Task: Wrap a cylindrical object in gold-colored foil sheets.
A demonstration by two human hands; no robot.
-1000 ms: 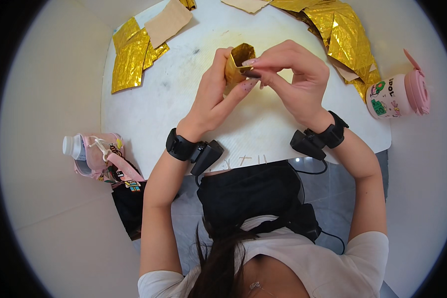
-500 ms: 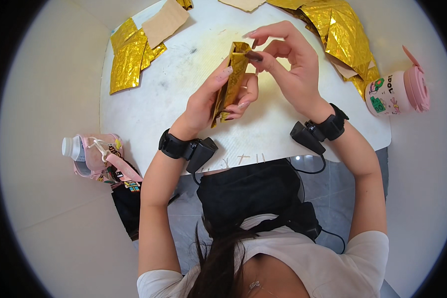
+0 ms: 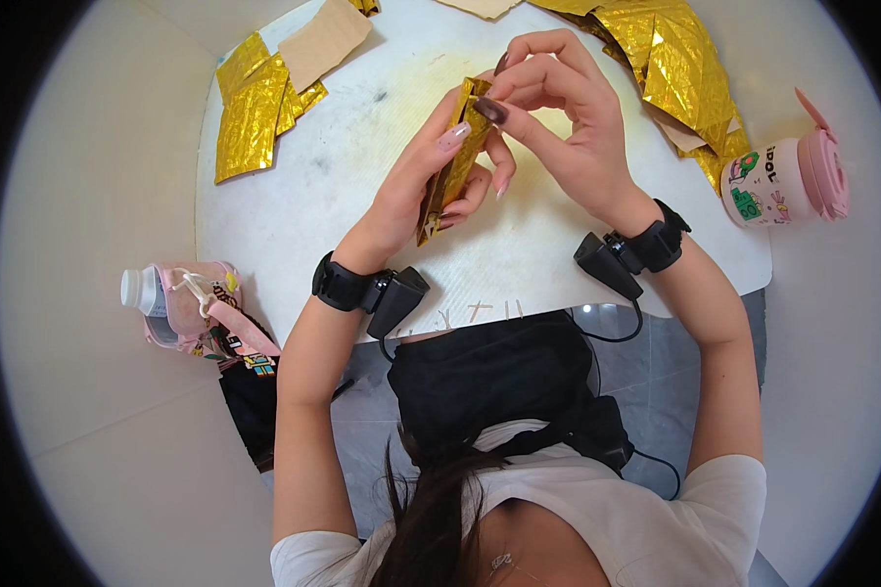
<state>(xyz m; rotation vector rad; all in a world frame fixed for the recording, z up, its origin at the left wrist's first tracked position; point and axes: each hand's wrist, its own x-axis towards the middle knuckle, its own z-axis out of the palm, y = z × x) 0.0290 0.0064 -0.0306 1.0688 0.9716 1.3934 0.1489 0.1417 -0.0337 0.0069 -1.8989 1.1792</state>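
Note:
A long, narrow folded piece of gold foil paper (image 3: 454, 182) is held tilted over the middle of the table. My left hand (image 3: 416, 171) wraps around it, thumb on the near face and fingers behind. At its upper end, my right hand (image 3: 568, 122) is closed, with thumb and index finger pinching the folded edge. The other fingers of that hand curl above the paper. Some of the fold beneath the fingertips is hidden.
Flat gold foil sheets (image 3: 246, 137) and a tan sheet (image 3: 325, 44) lie at the far left. More gold sheets (image 3: 700, 83) are piled at the far right. A pink-lidded cup (image 3: 771, 186) stands right; a white-capped bottle (image 3: 147, 291) in a pink holder is left. The white table (image 3: 294, 225) curves around.
My right thumb and index finger have closed in on the upper end of the folded paper, which looks flatter there. My left fingers have shifted slightly around it.

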